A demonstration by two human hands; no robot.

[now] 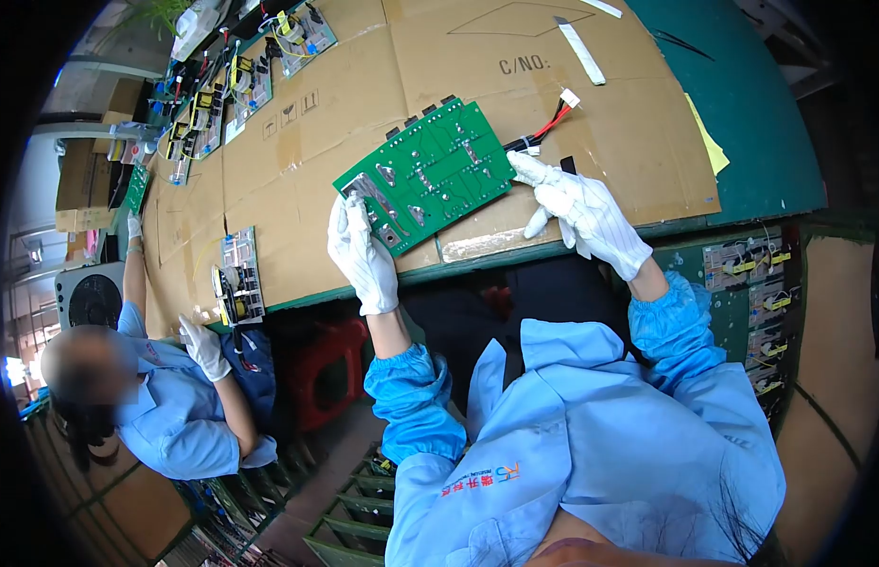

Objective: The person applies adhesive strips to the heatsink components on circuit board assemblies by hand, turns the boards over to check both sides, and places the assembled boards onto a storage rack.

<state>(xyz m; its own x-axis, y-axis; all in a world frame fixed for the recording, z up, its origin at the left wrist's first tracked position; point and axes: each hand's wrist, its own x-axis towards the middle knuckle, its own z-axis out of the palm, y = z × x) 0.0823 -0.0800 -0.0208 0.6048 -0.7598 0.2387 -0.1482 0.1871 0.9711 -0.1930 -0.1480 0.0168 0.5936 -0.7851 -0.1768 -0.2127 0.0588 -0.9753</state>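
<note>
Circuit board point(435, 172) held above cardboard point(350, 118) between left hand point(362, 255) and right hand point(583, 210)
Other boards point(256, 85) are lined along the far left; a co-worker point(189, 408) is seen left.

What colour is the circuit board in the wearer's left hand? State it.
The circuit board is green with silvery solder, clearest in head view.

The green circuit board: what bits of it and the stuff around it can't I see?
- Green circuit board: head view; its far face is turned away, hidden by the board itself.
- Left hand: head view; the board covers the fingers beneath it.
- Red and black wires: head view; the board hides where they lead.
- Upper-left boards: head view; markings too small.
</note>
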